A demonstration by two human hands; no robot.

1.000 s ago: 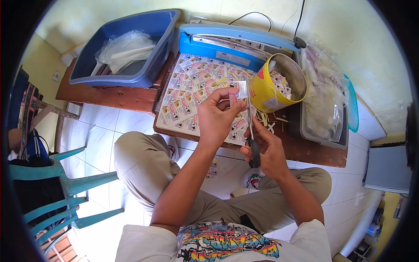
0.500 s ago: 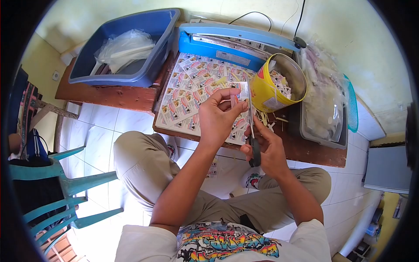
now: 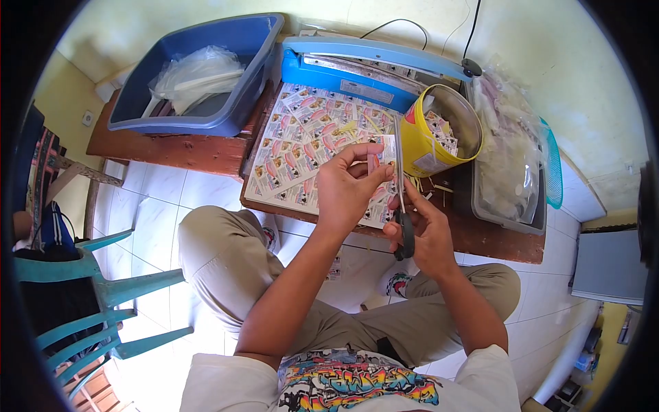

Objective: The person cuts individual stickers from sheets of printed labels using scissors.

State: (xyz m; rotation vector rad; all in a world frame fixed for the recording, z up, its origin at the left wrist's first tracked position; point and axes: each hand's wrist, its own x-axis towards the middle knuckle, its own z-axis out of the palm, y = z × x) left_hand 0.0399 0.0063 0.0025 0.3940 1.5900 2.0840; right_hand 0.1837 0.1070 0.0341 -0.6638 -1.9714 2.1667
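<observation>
My left hand (image 3: 347,182) pinches a small printed paper label (image 3: 389,147) between thumb and fingers. Scissors (image 3: 404,230) with black handles are gripped in my right hand (image 3: 427,230), their long blades pointing away from me along the label's right edge. Whether the blades are parted is hard to make out. Beneath both hands lie printed label sheets (image 3: 288,161), overlapping on the table, with thin pale paper offcuts (image 3: 349,128) on top. Just beyond the scissors a yellow bucket (image 3: 420,147) leans, holding many cut label pieces (image 3: 441,132).
A blue heat sealer (image 3: 357,86) stands behind the sheets. At the left is a blue tub (image 3: 185,123) with clear plastic bags (image 3: 199,75). A grey bin (image 3: 511,223) of plastic packets sits on the right. A green plastic chair (image 3: 117,295) stands at lower left.
Both hands, the label and the scissors have shifted slightly right and toward me. The scissors have turned a little, their blades now nearer the label's right edge.
</observation>
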